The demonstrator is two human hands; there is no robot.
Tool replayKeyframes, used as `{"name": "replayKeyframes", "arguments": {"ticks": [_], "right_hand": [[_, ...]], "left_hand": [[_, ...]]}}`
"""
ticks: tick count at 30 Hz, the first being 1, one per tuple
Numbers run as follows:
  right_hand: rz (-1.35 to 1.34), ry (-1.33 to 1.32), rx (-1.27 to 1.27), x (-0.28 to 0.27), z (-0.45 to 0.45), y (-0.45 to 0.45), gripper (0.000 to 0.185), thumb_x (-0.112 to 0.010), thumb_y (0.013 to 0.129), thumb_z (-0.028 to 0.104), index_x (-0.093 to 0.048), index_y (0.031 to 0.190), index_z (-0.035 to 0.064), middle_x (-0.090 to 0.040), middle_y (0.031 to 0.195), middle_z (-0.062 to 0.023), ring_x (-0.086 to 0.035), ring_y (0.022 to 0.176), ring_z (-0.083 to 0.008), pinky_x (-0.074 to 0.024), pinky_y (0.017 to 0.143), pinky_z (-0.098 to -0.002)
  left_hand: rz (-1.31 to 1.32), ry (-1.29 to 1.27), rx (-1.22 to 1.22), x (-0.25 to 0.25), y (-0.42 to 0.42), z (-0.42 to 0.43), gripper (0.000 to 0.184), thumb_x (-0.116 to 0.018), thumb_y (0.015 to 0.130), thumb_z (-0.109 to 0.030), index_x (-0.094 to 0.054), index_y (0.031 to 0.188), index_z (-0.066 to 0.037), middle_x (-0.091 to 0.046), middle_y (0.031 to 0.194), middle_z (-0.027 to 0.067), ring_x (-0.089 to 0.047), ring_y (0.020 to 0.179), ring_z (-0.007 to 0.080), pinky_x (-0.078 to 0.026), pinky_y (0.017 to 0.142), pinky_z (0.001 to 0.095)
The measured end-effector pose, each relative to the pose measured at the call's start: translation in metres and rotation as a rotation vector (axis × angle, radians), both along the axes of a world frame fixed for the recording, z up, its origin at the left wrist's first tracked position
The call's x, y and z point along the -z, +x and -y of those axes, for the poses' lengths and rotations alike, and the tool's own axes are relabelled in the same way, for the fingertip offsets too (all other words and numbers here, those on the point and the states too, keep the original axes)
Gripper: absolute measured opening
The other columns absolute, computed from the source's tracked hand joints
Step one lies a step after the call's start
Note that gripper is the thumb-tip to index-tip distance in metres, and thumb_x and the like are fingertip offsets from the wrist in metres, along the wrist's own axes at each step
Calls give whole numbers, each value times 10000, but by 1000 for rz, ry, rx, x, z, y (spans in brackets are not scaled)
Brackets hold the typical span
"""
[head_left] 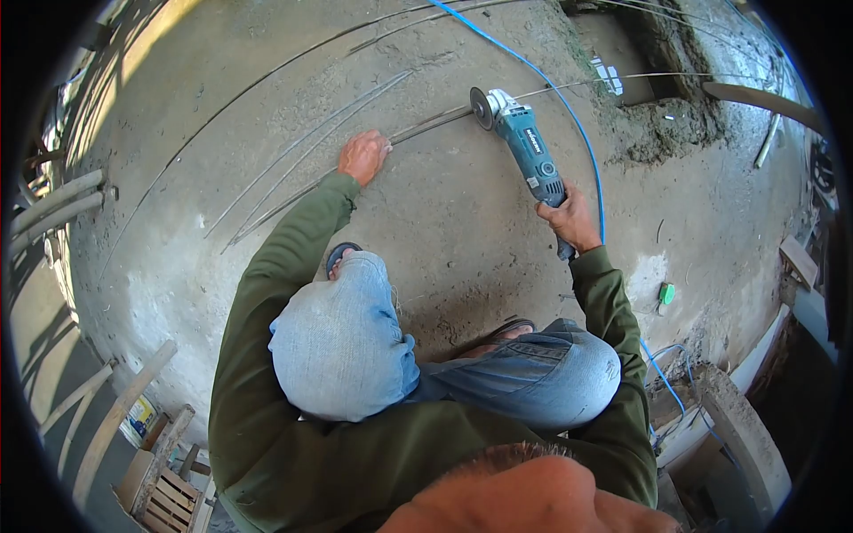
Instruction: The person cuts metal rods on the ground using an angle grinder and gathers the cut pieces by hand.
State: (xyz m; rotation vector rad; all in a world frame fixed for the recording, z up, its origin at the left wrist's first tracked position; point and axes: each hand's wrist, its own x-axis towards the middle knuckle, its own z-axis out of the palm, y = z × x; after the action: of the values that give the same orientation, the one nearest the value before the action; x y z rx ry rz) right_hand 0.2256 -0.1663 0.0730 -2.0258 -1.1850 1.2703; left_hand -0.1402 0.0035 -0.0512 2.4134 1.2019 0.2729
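One angle grinder (531, 147) clasped in the right grip (573, 216) — at least two rods (431, 125) in the closed left grip (362, 157).

Grinder housing (530, 147): smooth teal plastic; gear head (503, 101): bare metal; cutting disc (481, 108): dark, matt. Rods (431, 125): dull metal. Floor (444, 204): rough, grey, cement-like. Sleeves (289, 244): matt green cloth; 2 trouser legs (333, 346): faded denim. Cable (592, 160): smooth blue plastic.

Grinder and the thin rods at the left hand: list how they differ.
The grinder is teal with a silver head; the rods are dull grey-brown. The grinder has a thick body; the rods are long and thin. The right hand grips the grinder; the left hand touches the rods. Both have a hand on them.
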Motion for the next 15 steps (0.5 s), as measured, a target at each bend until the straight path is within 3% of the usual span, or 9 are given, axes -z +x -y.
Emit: {"name": "replayKeyframes", "arguments": {"ticks": [15], "right_hand": [[-1,18,-17,4,0,1,575,-697,645,175,-562,1149,-65,-577,874,-62,-531,786,-160,-460,736,-297]], "left_hand": [[-35,-11,30,-5,1,-2,195,-624,866,-223,-693,868,-40,-598,844,131,-589,859,330,-455,740,439]]}}
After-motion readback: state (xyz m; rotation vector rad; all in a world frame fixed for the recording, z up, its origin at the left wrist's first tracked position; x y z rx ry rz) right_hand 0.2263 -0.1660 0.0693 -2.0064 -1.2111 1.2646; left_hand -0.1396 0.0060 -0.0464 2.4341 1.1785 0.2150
